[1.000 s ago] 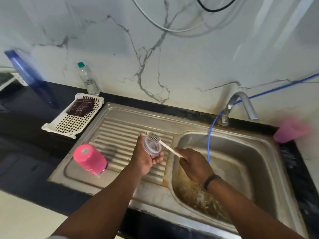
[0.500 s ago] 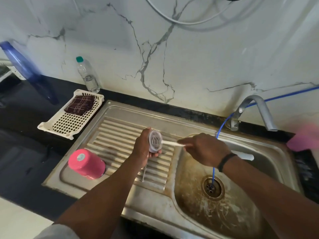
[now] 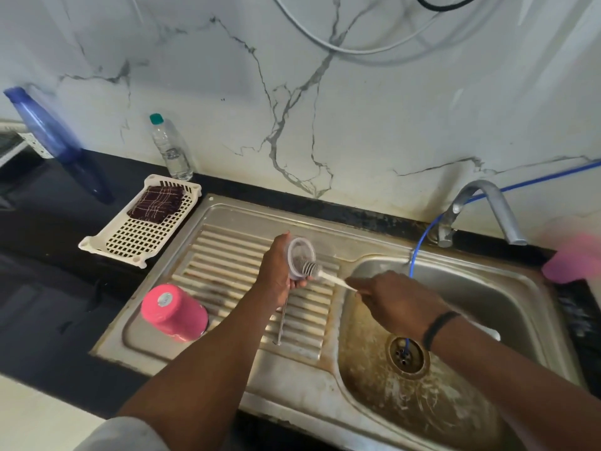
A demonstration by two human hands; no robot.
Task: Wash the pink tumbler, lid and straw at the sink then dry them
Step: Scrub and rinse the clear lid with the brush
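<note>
My left hand (image 3: 276, 271) grips the clear round lid (image 3: 300, 255) upright above the drainboard, its open face turned toward the right. A thin straw (image 3: 281, 323) hangs down from the same hand. My right hand (image 3: 390, 301) holds a white brush (image 3: 328, 278) by its handle, and the bristle head presses against the lid's inner face. The pink tumbler (image 3: 174, 312) stands upside down on the left part of the drainboard, apart from both hands.
The steel sink (image 3: 487, 288) has a stained basin with a drain (image 3: 406, 353) and a blue hose (image 3: 419, 242) running into it. A tap (image 3: 487, 203) stands behind. A white basket (image 3: 136, 236) holds a dark checked cloth (image 3: 156, 203). A water bottle (image 3: 170, 148) leans on the wall.
The lid has turned more upright in my left hand, and the brush head has shifted across its inner face. The straw hangs lower from that hand. The tumbler has not moved.
</note>
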